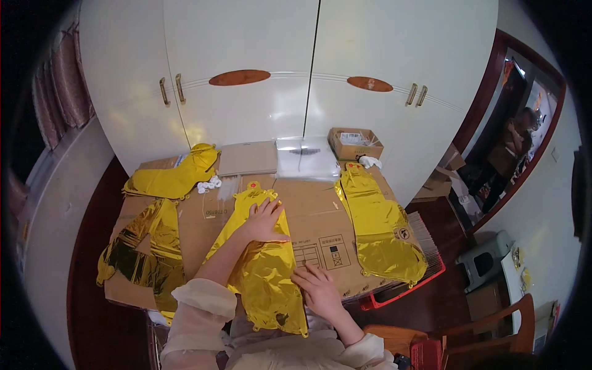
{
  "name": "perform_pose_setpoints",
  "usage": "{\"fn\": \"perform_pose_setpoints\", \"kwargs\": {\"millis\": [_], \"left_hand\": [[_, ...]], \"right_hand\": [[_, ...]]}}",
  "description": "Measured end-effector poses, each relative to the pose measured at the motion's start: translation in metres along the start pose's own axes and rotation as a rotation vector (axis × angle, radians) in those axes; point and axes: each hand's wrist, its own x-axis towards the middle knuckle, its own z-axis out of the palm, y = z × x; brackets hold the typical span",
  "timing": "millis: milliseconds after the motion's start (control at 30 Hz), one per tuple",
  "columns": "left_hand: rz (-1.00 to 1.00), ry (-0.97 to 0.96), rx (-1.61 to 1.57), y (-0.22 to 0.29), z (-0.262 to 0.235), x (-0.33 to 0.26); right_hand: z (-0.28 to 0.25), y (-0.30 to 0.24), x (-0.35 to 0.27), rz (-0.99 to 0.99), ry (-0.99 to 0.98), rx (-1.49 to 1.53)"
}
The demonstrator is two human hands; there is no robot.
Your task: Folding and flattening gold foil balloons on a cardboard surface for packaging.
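A flat gold foil balloon (268, 271) lies lengthwise in front of me on the cardboard, its near end reaching over the edge toward my lap. My left hand (265, 222) rests spread on its far part, palm down. At the balloon's right edge lies my right hand (319, 293), fingers stretched out and touching the foil's side; nothing shows in its grasp. Another gold balloon (382, 231) is laid out to the right. On the left are a folded or crumpled gold foil balloon (163, 246) and one more gold balloon (176, 176) behind it.
Clear plastic bags (307, 159) and a small open carton (356, 145) stand at the back against white cabinets (246, 43). White coiled ribbon (209, 184) lies at back left. A red crate edge (407, 290), a wooden chair (521, 320) and a grey stool (484, 259) are at right.
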Motion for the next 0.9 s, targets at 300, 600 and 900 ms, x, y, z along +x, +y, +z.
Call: {"fn": "perform_pose_setpoints", "kwargs": {"millis": [300, 600, 900], "left_hand": [[0.019, -0.024, -0.025, 0.005, -0.008, -0.002], [0.049, -0.031, -0.02, 0.006, -0.01, -0.004], [0.029, -0.032, -0.017, 0.008, -0.01, -0.004]], "right_hand": [[0.014, 0.009, -0.005, 0.089, 0.006, 0.023], [0.005, -0.002, 0.001, 0.033, 0.047, -0.007], [0.021, -0.006, 0.008, -0.158, -0.12, 0.023]]}}
